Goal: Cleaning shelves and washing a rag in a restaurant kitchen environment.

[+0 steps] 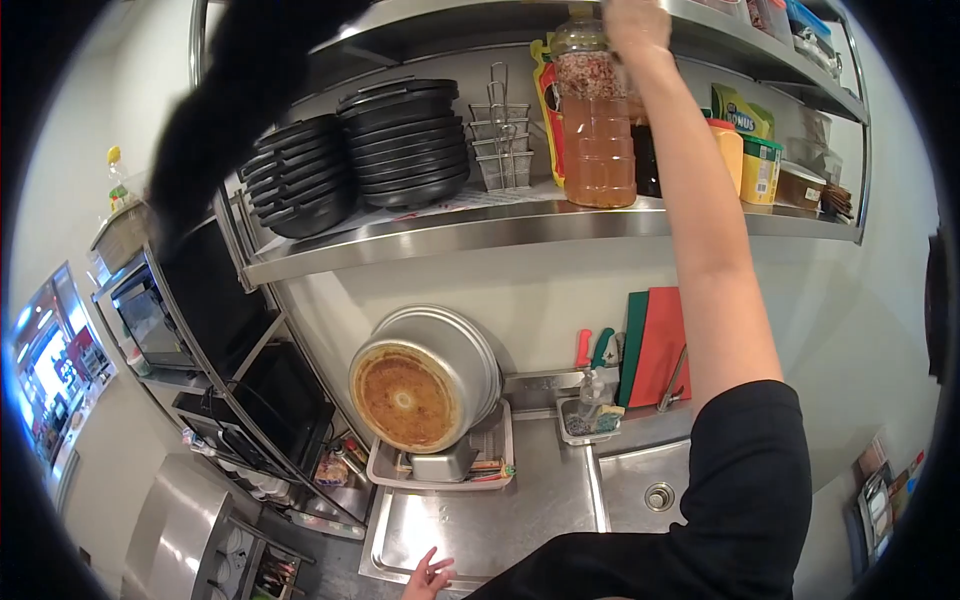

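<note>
My right hand (pixel 637 30) is raised to the upper shelf's edge, beside the neck of a large clear plastic bottle (pixel 598 142). The bottle stands upright on the lower shelf, with amber liquid below a floating layer of reddish bits. My fingers are partly hidden at the picture's top, so I cannot tell whether they grip anything. Low in the view, my left hand (pixel 429 576) holds nothing, its fingers apart, over the front edge of the steel sink counter (pixel 525 517). Behind the bottle is a red and yellow packet (pixel 550 112).
Stacked black bowls (pixel 412 150) and small wire baskets (pixel 504 165) share the steel shelf (pixel 465 234). Below, a large metal pot (pixel 450 360) leans on a dish rack (pixel 491 482). Cutting boards (pixel 656 349) and knives (pixel 602 347) stand behind the sink basin (pixel 637 480). A blurred dark shape (pixel 225 112) blocks the upper left.
</note>
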`<act>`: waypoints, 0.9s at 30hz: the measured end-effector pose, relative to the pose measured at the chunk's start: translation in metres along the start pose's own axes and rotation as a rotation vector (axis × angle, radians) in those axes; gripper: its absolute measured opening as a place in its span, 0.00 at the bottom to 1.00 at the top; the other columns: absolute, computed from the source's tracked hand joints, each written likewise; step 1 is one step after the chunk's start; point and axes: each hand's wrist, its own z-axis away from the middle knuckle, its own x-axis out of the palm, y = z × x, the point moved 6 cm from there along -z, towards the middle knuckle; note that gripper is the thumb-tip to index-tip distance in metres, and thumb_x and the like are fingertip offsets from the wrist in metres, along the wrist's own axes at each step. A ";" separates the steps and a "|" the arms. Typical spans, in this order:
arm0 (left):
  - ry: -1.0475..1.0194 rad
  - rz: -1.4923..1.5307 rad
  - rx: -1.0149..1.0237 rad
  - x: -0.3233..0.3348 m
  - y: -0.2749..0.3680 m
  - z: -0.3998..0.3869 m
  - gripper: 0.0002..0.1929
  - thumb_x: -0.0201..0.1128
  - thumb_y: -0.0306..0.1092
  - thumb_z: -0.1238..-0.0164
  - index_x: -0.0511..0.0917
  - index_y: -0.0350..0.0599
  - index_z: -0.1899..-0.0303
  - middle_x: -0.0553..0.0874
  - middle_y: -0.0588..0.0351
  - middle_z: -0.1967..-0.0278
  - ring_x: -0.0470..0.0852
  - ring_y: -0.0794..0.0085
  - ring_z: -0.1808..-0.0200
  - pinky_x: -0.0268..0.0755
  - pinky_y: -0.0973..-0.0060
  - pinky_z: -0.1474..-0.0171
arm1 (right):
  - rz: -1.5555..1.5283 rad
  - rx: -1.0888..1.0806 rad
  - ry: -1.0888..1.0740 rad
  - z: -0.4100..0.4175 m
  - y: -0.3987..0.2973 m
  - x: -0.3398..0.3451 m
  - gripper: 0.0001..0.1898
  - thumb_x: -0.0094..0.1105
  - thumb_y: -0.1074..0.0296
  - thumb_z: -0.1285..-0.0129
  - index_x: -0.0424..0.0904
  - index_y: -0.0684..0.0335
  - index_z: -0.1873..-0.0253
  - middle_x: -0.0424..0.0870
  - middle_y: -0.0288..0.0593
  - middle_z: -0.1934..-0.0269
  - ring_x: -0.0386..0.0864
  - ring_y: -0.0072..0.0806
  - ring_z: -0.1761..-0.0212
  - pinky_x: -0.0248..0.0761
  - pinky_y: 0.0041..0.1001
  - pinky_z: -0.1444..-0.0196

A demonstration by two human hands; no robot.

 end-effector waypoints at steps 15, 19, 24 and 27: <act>-0.225 -0.079 0.206 0.050 0.035 -0.083 0.34 0.58 0.35 0.35 0.49 0.52 0.31 0.72 0.48 0.44 0.75 0.65 0.48 0.70 0.69 0.49 | -0.127 -0.199 0.047 0.003 -0.043 0.008 0.12 0.47 0.71 0.42 0.80 0.60 0.58 0.80 0.50 0.62 0.80 0.42 0.61 0.74 0.35 0.60; -0.280 -0.032 0.165 0.065 0.014 -0.074 0.35 0.59 0.36 0.35 0.48 0.52 0.31 0.71 0.48 0.44 0.76 0.64 0.49 0.72 0.69 0.51 | -0.167 -0.016 0.022 -0.001 0.021 -0.008 0.11 0.46 0.71 0.41 0.82 0.60 0.61 0.80 0.50 0.65 0.80 0.42 0.62 0.73 0.37 0.59; -0.339 -0.113 0.087 0.094 0.065 -0.076 0.34 0.57 0.32 0.35 0.49 0.49 0.31 0.71 0.46 0.43 0.76 0.64 0.47 0.70 0.70 0.48 | -0.279 -0.183 0.147 0.008 -0.072 0.019 0.10 0.47 0.71 0.45 0.80 0.64 0.64 0.78 0.48 0.61 0.79 0.39 0.63 0.73 0.35 0.63; -0.321 -0.095 0.089 0.103 0.084 -0.077 0.33 0.56 0.27 0.34 0.48 0.48 0.31 0.70 0.46 0.42 0.74 0.65 0.45 0.66 0.72 0.44 | -0.024 -0.339 -0.050 0.011 -0.073 0.008 0.11 0.47 0.71 0.43 0.80 0.63 0.61 0.78 0.49 0.63 0.80 0.38 0.63 0.74 0.36 0.63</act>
